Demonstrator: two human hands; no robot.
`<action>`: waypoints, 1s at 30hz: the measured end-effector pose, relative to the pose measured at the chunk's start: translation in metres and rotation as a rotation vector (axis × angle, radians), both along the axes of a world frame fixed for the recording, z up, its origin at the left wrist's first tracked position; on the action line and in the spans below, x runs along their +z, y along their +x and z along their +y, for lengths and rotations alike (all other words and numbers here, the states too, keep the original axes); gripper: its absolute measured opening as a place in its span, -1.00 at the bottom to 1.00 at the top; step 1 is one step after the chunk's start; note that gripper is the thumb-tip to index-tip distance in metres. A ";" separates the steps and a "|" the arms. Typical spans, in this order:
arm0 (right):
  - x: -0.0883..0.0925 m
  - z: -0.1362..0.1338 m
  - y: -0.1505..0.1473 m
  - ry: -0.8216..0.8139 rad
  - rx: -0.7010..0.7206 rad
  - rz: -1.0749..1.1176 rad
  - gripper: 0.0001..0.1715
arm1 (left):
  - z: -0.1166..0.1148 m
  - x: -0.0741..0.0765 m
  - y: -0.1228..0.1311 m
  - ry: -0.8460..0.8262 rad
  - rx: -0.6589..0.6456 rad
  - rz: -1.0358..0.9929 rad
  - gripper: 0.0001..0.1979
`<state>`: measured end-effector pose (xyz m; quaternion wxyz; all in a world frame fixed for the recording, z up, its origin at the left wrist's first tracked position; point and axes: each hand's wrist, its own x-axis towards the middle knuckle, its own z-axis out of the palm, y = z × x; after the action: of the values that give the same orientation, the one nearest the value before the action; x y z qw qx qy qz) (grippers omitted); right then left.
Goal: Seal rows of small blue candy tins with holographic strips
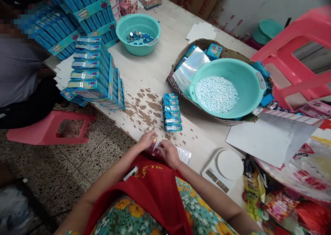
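Note:
Close to my body, at the table's near edge, both hands are on a shiny, rainbow-reflecting sticker sheet (184,155) with pale strips. My left hand (148,139) pinches its left end, fingers closed. Curled over the middle of the sheet is my right hand (169,153), its thumb and fingertips closed on it. My palms partly hide the sheet. Just beyond my hands stands a row of several small blue candy tins (172,112) side by side; shiny strips lie across some, and round blue spots show on others.
Stacked blue display boxes (103,79) stand left. A turquoise basin (138,48) holds small round pieces; another basin (248,90) of pale tablets rests on a carton (178,64). A white scale (222,171) sits right, near wrappers. A person (18,69) sits left by a pink stool (51,128).

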<state>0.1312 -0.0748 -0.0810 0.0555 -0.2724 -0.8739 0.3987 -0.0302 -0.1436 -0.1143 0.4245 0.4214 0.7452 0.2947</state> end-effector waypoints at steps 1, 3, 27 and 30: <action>0.008 0.004 -0.001 -0.050 -0.066 0.022 -0.86 | -0.001 0.010 -0.001 0.061 0.005 0.021 -0.77; 0.025 0.013 -0.002 -0.145 -0.183 0.079 -0.86 | -0.001 0.032 -0.001 0.187 -0.016 0.005 -0.72; -0.020 0.130 -0.065 -0.058 -0.829 0.170 -0.62 | 0.114 -0.005 -0.017 0.006 0.232 -0.328 -0.89; -0.013 0.135 -0.062 -0.105 -0.803 0.155 -0.73 | 0.108 -0.013 -0.009 -0.088 0.304 -0.300 -0.87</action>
<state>0.0696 0.0602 -0.0940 0.2583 -0.5636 -0.6697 0.4087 -0.0395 -0.0356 -0.1277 0.4994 0.2365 0.7407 0.3821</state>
